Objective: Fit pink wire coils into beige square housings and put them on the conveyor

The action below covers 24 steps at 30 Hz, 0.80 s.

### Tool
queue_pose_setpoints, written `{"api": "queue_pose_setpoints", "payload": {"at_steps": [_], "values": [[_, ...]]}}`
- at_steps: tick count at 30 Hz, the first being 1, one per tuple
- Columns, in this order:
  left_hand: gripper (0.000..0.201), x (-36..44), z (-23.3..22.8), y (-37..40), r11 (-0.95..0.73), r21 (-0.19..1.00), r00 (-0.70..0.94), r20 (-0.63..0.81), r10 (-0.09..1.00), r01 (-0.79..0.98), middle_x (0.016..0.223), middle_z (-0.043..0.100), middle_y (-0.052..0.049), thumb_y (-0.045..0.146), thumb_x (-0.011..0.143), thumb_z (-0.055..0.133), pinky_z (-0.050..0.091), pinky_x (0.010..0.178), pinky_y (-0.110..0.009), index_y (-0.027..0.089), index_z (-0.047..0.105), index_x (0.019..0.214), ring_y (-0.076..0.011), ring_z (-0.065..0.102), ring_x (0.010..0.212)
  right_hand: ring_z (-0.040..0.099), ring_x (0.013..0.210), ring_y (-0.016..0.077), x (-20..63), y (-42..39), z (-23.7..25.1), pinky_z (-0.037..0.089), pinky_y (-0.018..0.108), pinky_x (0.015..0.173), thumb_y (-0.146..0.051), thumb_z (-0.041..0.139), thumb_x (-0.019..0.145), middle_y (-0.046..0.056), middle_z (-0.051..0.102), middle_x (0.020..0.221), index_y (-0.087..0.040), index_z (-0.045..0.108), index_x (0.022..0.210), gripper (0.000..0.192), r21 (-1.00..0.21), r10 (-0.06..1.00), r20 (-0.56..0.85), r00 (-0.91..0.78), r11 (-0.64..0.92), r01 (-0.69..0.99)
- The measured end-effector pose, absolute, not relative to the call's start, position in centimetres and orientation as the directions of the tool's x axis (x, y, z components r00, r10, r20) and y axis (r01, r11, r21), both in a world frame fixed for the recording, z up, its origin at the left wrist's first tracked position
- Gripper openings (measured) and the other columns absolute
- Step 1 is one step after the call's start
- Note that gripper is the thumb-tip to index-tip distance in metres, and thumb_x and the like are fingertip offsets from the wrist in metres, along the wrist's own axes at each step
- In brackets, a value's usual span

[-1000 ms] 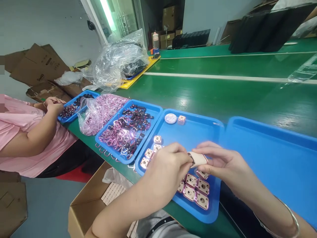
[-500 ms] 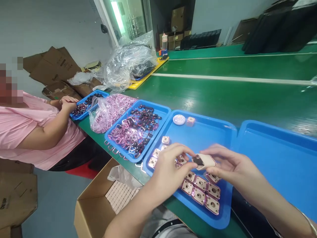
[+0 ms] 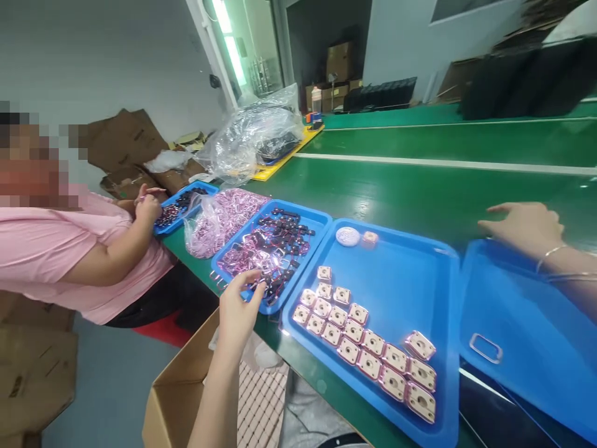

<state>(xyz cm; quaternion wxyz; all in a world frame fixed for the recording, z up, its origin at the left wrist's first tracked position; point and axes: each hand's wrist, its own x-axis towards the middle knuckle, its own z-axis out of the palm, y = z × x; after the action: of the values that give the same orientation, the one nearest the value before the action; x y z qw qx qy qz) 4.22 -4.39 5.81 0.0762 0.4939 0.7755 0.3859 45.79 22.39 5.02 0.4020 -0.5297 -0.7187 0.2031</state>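
My left hand (image 3: 239, 306) hovers with fingers apart over the near edge of a blue tray (image 3: 311, 218) heaped with pink metal frames and black parts (image 3: 268, 249). Nothing shows in its grasp. My right hand (image 3: 525, 227), with a bracelet on the wrist, stretches palm down over the far rim of the right-hand blue tray (image 3: 536, 336), fingers extended and holding nothing. A single metal ring (image 3: 485, 348) lies in that tray. Between the hands the middle blue tray (image 3: 405, 274) holds rows of several square pink-rimmed plates (image 3: 366, 351).
A white disc (image 3: 347, 236) and a small square piece (image 3: 370, 237) sit at the middle tray's far end. An open cardboard box (image 3: 175, 404) of beige pieces stands below the table edge. A co-worker in pink (image 3: 60, 261) handles parts at a small blue tray (image 3: 181, 202). A bag of pink frames (image 3: 219, 218) lies beside it.
My hands, together on a beige piece over the middle tray, have parted. The left went to the frame tray, the right to the right tray's far rim. The beige piece is gone from view.
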Motion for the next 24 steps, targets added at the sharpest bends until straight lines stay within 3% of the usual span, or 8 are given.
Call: {"api": "queue_pose_setpoints", "payload": {"at_steps": [3, 7, 12, 15, 19, 24], "values": [[0.02, 1.2, 5.4, -3.9, 0.344, 0.563, -0.562, 0.274, 0.78, 0.752, 0.104, 0.069, -0.01, 0.02, 0.081, 0.061, 0.046, 0.096, -0.043, 0.016, 0.065, 0.1, -0.027, 0.063, 0.103, 0.059, 0.1, 0.0393, 41.3, 20.9, 4.0, 0.043, 0.049, 0.075, -0.039, 0.064, 0.078, 0.017, 0.067, 0.096, -0.023, 0.066, 0.076, 0.016, -0.695, 0.921, 0.361, -0.15, 0.372, 0.615], [0.02, -1.3, 5.1, -1.3, 0.42, 0.441, -0.561, 0.261, 0.785, 0.793, 0.107, 0.066, -0.009, 0.024, 0.087, 0.059, 0.045, 0.097, -0.046, 0.014, 0.063, 0.104, -0.0233, 0.061, 0.105, 0.066, 0.074, 0.0322, 35.2, 18.2, 2.4, 0.049, 0.041, 0.068, -0.035, 0.072, 0.07, 0.007, 0.072, 0.079, -0.025, 0.069, 0.084, 0.018, -0.665, 0.878, 0.254, -0.407, 0.464, 0.585], [0.029, -1.8, 4.5, 3.9, 0.434, 0.367, -0.53, 0.219, 0.819, 0.823, 0.115, 0.06, -0.009, 0.033, 0.09, 0.057, 0.05, 0.09, -0.045, 0.014, 0.059, 0.111, -0.0219, 0.059, 0.104, 0.065, 0.079, 0.0328, 31.7, 17.5, 1.0, 0.047, 0.039, 0.067, -0.026, 0.067, 0.07, 0.012, 0.069, 0.088, -0.019, 0.062, 0.095, 0.027, -0.598, 0.877, 0.215, -0.429, 0.465, 0.652], [0.032, -2.4, 4.3, 6.9, 0.476, 0.351, -0.561, 0.202, 0.802, 0.807, 0.119, 0.058, -0.01, 0.033, 0.091, 0.056, 0.05, 0.09, -0.045, 0.014, 0.056, 0.117, -0.0227, 0.058, 0.106, 0.064, 0.08, 0.0315, 31.3, 17.8, 0.9, 0.046, 0.038, 0.066, -0.023, 0.063, 0.074, 0.014, 0.066, 0.092, -0.019, 0.058, 0.094, 0.021, -0.579, 0.893, 0.214, -0.396, 0.443, 0.684], [0.033, -3.6, 4.5, 9.6, 0.515, 0.361, -0.591, 0.138, 0.795, 0.778, 0.118, 0.058, -0.01, 0.033, 0.09, 0.057, 0.052, 0.087, -0.044, 0.014, 0.055, 0.118, -0.0223, 0.059, 0.103, 0.064, 0.076, 0.03, 31.5, 17.3, 1.6, 0.045, 0.035, 0.063, -0.022, 0.06, 0.077, 0.01, 0.068, 0.08, -0.022, 0.053, 0.088, 0.013, -0.606, 0.893, 0.194, -0.406, 0.435, 0.666], [0.032, -3.8, 5.0, 10.3, 0.418, 0.46, -0.538, 0.164, 0.827, 0.783, 0.118, 0.059, -0.009, 0.033, 0.09, 0.057, 0.052, 0.087, -0.043, 0.014, 0.056, 0.117, -0.0219, 0.06, 0.103, 0.066, 0.082, 0.0298, 33.3, 14.4, 3.1, 0.048, 0.038, 0.071, -0.028, 0.061, 0.078, 0.009, 0.07, 0.087, -0.023, 0.05, 0.086, 0.014, -0.692, 0.885, 0.173, -0.431, 0.421, 0.586]]}}
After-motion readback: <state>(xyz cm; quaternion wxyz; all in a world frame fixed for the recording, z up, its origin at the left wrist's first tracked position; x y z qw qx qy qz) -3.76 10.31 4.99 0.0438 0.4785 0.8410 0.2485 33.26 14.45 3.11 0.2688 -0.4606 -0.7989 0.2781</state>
